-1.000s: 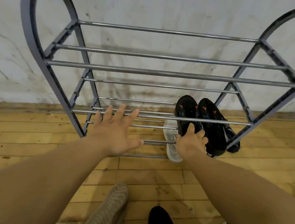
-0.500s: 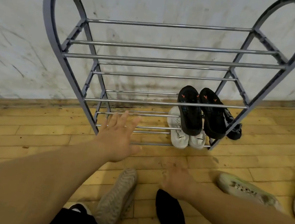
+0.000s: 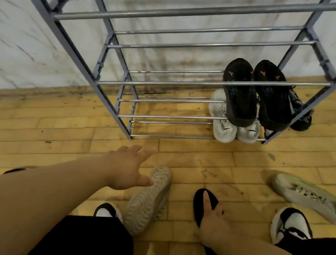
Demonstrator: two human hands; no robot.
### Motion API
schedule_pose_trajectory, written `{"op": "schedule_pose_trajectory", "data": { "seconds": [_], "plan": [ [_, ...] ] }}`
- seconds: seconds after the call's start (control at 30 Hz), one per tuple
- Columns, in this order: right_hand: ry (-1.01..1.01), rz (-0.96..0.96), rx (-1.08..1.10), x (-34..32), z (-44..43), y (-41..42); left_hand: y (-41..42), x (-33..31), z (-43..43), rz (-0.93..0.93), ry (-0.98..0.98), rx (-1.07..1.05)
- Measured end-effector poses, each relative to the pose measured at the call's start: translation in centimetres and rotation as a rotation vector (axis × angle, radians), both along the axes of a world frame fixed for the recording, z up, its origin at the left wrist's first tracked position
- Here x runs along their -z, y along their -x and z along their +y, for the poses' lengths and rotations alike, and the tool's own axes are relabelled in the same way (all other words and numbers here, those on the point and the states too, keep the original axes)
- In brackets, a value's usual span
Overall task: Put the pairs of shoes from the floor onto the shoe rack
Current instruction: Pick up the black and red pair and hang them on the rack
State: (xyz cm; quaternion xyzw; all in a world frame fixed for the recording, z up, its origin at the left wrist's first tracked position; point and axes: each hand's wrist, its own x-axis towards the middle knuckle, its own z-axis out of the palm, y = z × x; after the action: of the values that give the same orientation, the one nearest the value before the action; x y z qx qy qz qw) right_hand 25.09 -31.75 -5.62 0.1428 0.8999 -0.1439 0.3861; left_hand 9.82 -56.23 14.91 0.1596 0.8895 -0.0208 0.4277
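Note:
The grey shoe rack (image 3: 68, 31) with chrome bars stands against the wall. A black pair with orange marks (image 3: 240, 98) sits on a low tier at its right end, and a white pair (image 3: 224, 127) lies below it. On the floor in front, a beige shoe (image 3: 148, 202) lies sole-up. My left hand (image 3: 130, 168) hovers open just left of its toe. A black shoe (image 3: 201, 199) lies to the right, and my right hand (image 3: 212, 224) rests on it with the fingers curled over its edge.
A pale grey-green sneaker (image 3: 315, 196) lies on the wooden floor at the right. Black-and-white sneakers (image 3: 291, 225) are on my feet near the bottom edge. Another dark shoe (image 3: 303, 120) sits behind the rack's right leg. The wall (image 3: 23, 42) is close behind.
Both hands have drawn back from the rack down to the floor. The right hand, which was on the white pair, has come onto the black shoe. The view has tilted downward.

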Motion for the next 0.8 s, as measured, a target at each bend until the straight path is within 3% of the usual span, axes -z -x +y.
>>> {"op": "schedule_pose_trajectory", "data": {
  "seconds": [0.2,0.37,0.63,0.8],
  "plan": [
    [0.004,0.015,-0.005,1.5,0.5,1.0,1.1,0.9,-0.4,-0.037,-0.040,-0.066],
    [0.140,-0.004,0.108,-2.2,1.4,3.9,1.1,0.4,0.3,-0.030,-0.071,-0.075],
    [0.460,0.235,0.561,-15.7,1.2,10.0,-0.7,-4.1,4.9,-0.105,-0.251,-0.182],
    [0.599,0.317,0.785,-26.3,4.5,9.7,-3.8,-7.8,8.8,-0.123,-0.510,-0.196]
  ]
}}
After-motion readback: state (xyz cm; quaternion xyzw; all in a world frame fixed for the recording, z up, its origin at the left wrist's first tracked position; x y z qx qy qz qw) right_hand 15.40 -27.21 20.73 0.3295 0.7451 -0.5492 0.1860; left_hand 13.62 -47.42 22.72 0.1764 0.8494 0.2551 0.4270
